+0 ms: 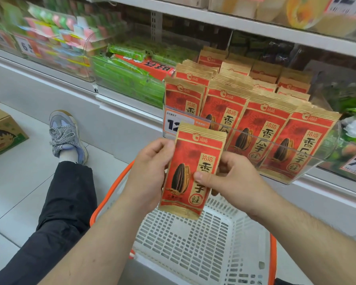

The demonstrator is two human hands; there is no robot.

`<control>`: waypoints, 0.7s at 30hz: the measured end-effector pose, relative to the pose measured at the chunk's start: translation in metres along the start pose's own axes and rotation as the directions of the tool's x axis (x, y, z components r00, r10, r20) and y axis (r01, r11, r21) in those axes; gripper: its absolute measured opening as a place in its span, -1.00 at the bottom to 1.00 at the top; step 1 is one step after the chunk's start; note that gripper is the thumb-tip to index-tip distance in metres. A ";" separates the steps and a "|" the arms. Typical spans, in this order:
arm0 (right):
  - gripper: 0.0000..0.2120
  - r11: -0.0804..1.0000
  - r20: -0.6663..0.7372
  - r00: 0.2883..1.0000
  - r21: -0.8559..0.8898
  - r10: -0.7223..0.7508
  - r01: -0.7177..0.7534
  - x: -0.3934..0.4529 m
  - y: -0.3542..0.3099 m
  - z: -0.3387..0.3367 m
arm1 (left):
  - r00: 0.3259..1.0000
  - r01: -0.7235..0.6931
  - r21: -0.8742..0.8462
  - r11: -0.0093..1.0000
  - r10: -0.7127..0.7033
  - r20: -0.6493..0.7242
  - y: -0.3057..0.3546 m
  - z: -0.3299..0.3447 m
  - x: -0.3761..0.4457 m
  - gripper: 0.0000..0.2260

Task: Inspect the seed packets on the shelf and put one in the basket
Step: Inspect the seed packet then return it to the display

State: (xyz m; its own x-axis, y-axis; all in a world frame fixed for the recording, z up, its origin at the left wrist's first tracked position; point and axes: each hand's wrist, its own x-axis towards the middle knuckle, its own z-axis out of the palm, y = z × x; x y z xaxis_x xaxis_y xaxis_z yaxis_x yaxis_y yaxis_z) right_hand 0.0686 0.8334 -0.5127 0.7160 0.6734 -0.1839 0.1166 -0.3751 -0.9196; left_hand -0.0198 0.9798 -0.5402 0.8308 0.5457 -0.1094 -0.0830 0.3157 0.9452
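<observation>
Head view shows a person crouched before a shop shelf, both hands holding up one sunflower seed packet [190, 173], red with gold edges and a dark seed printed on the front. The left hand [150, 175] grips the left edge of the packet, fingers curled behind it and the thumb near the upper corner. The right hand [232, 177] pinches the right side, its thumb [201, 177] pressed on the front of the packet and the other fingers curled behind. The packet stands nearly upright, tilted a little to the right, and it hangs above the white shopping basket [193, 243], not touching it. The basket has an orange rim and handle and lies at 6 o'clock from the packet. At 1 o'clock from the packet, more seed packets of the same kind [271, 128] stand in rows inside a clear plastic shelf tray [317, 161], with a price label [178, 123] at the tray's left end. Green snack bars [127, 79] fill the next tray at 11 o'clock. At 9 o'clock, the person's leg in black trousers [66, 202] and a grey sneaker [66, 136] rest on the tiled floor [14, 182], near a cardboard box [2, 130].
</observation>
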 end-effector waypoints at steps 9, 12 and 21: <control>-0.91 0.995 -0.015 0.998 0.077 -0.061 0.062 0.008 -0.046 -0.022 | 0.991 -0.127 0.280 0.951 0.136 -0.014 0.051 0.017 0.033 -0.74; -0.83 0.991 -0.051 0.998 0.126 -0.039 0.045 0.013 -0.065 -0.030 | 0.980 -0.199 0.411 0.890 0.180 0.085 0.081 0.023 0.053 -0.71; -0.91 0.815 -0.285 0.947 0.578 0.151 0.044 0.043 -0.121 -0.058 | 0.897 -0.381 0.537 0.752 0.441 0.019 0.154 0.029 0.128 -0.77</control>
State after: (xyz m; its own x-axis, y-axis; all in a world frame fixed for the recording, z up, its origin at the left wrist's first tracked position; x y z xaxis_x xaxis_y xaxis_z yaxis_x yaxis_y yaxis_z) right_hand 0.1256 0.8706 -0.3889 0.8915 0.3993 -0.2142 -0.2714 0.0922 -0.9580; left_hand 0.0897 1.0755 -0.3998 0.7190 0.6144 0.3248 -0.0833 -0.3878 0.9180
